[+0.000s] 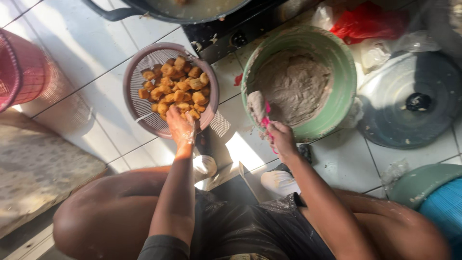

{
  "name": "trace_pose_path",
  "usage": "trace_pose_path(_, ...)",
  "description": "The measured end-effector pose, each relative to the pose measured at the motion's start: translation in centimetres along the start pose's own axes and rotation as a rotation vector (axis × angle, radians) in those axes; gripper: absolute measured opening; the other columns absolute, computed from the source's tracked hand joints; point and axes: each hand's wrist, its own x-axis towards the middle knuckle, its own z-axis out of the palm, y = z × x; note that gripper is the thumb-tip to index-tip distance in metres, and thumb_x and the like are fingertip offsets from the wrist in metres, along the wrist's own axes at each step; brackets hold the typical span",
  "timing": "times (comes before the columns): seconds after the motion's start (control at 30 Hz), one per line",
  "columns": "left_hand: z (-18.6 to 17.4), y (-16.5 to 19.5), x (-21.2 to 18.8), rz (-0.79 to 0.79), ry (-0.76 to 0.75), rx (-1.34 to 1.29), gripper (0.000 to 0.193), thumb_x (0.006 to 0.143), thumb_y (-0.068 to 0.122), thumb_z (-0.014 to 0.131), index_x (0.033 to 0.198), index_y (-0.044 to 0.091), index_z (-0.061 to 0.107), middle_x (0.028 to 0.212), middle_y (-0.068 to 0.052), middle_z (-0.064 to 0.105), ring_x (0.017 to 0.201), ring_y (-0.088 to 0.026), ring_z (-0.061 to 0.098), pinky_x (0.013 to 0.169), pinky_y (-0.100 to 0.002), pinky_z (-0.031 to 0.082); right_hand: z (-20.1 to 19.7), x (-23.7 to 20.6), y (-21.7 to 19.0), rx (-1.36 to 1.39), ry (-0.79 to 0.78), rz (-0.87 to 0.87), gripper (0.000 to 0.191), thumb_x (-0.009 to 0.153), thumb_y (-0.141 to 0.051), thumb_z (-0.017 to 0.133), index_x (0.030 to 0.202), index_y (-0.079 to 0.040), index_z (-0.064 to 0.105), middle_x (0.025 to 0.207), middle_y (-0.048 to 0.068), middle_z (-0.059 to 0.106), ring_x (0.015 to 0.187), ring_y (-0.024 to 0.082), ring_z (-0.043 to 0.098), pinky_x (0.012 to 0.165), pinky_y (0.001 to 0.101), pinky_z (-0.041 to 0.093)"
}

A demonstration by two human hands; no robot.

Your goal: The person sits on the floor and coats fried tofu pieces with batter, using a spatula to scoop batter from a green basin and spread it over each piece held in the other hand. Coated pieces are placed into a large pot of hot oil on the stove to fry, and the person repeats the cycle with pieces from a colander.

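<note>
Golden fried tofu pieces (pixel 175 86) are filling the colander (pixel 137 103); the left hand (pixel 180 127) is pinching one. The right hand (pixel 281 139) is gripping a pink spatula (pixel 265 120), and much grey paste (pixel 294 86) is remaining in the green bowl (pixel 344 62).

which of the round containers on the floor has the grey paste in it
The green bowl by the right hand; the mauve colander holds golden fried cubes.

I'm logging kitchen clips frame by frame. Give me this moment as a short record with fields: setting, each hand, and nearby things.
setting: person seated low over a white tiled floor, seen from above
left hand: reaching into a perforated colander, fingers on golden fried cubes
right hand: gripping a pink spatula loaded with grey paste
green bowl: holds a mound of the grey paste
nearby: round metal lid, red plastic bag, pink basket, dark pan
</note>
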Motion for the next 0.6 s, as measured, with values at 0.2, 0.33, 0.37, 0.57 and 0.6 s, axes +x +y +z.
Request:
trace_pose_path(0.2,0.2,1.3,0.6,0.361,-0.028,-0.014,0.05,0.094,0.018,0.07,0.141,0.01,0.056,0.13,-0.017,0.06,0.121,-0.037,0.057,0.102,-0.046,0.048,-3.8,-5.5,-4.1,0.108,-0.094,-0.017,0.024,0.105,-0.02,0.053,0.113,-0.001,0.063,0.076,-0.001,0.055,0.052,0.005,0.041,0.042,0.0216,0.028)
trace_pose_path(0.33,1.8,2.8,1.3,0.274,-0.115,0.043,0.047,0.089,0.023,0.074,0.132,0.009,0.06,0.123,-0.019,0.061,0.113,-0.042,0.058,0.092,-0.051,0.048,-6.2,-11.1,-7.2,0.08,-0.011,-0.06,0.025,0.105,-0.022,0.051,0.114,-0.002,0.063,0.079,0.0,0.055,0.057,0.005,0.044,0.046,0.0217,0.031)
trace_pose_path(0.37,1.9,3.1,1.4,0.214,-0.131,0.061,0.043,0.09,0.023,0.073,0.129,0.01,0.061,0.122,-0.019,0.061,0.113,-0.042,0.059,0.093,-0.051,0.049,-6.7,-12.2,-7.6,0.102,-0.007,-0.071,0.024,0.105,-0.022,0.051,0.114,-0.002,0.062,0.079,0.0,0.055,0.058,0.006,0.044,0.046,0.0219,0.031)
trace_pose_path(0.57,1.7,5.4,-1.4,0.292,0.073,-0.319,0.035,0.094,0.008,0.064,0.127,0.0,0.056,0.117,-0.021,0.064,0.107,-0.038,0.064,0.094,-0.047,0.053,-9.0,-17.1,-8.0,0.148,0.021,-0.195,0.019,0.102,-0.019,0.059,0.113,-0.005,0.06,0.08,-0.002,0.054,0.06,0.005,0.044,0.05,0.0211,0.033)
trace_pose_path(0.6,1.7,6.6,-2.6,0.371,0.134,-0.429,0.034,0.094,0.004,0.06,0.128,0.0,0.056,0.116,-0.019,0.066,0.108,-0.034,0.067,0.096,-0.044,0.055,-9.0,-17.3,-7.7,0.136,0.006,-0.233,0.019,0.101,-0.018,0.061,0.114,-0.005,0.061,0.079,-0.003,0.051,0.06,0.004,0.043,0.05,0.0207,0.033)
